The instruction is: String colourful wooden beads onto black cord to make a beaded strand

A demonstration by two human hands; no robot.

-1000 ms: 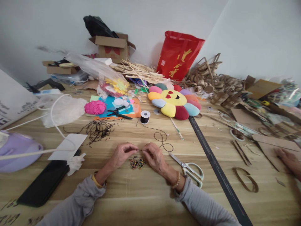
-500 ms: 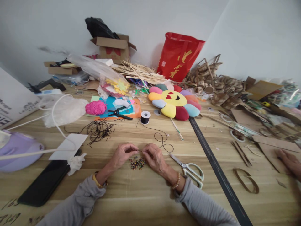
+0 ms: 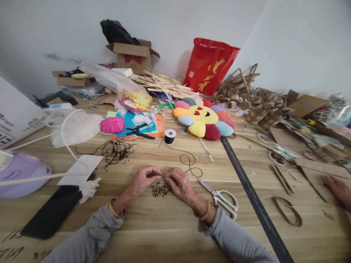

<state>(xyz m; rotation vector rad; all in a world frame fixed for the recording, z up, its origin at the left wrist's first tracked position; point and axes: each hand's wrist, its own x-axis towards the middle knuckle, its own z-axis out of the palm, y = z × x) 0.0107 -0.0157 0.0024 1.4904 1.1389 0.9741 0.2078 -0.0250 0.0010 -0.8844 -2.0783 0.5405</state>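
Note:
Between my hands, just above the table, a short stretch of thin black cord [image 3: 162, 176] shows. My left hand [image 3: 144, 179] pinches one part of it between thumb and forefinger. Thumb and fingers of my right hand [image 3: 179, 184] close on the cord from the other side. A small pile of multicoloured beads [image 3: 160, 190] lies on the wood right below my fingertips. More black cord [image 3: 189, 160] runs in loops from behind my right hand toward a spool [image 3: 170, 136]. Scissors with pale handles [image 3: 219, 197] lie beside my right wrist.
A black phone [image 3: 52, 212] and crumpled tissue [image 3: 90, 190] lie left, near cut black cords [image 3: 115, 151]. A flower cushion [image 3: 203, 118], pink yarn [image 3: 112, 125] and pliers [image 3: 139, 132] stand behind. A dark strip [image 3: 252, 190] crosses the right side. Another person's hand [image 3: 337, 188] rests on cardboard far right.
My hands stay almost in place, with only a slight shift of the fingers on the cord. At the far right the other person's hand has moved a little.

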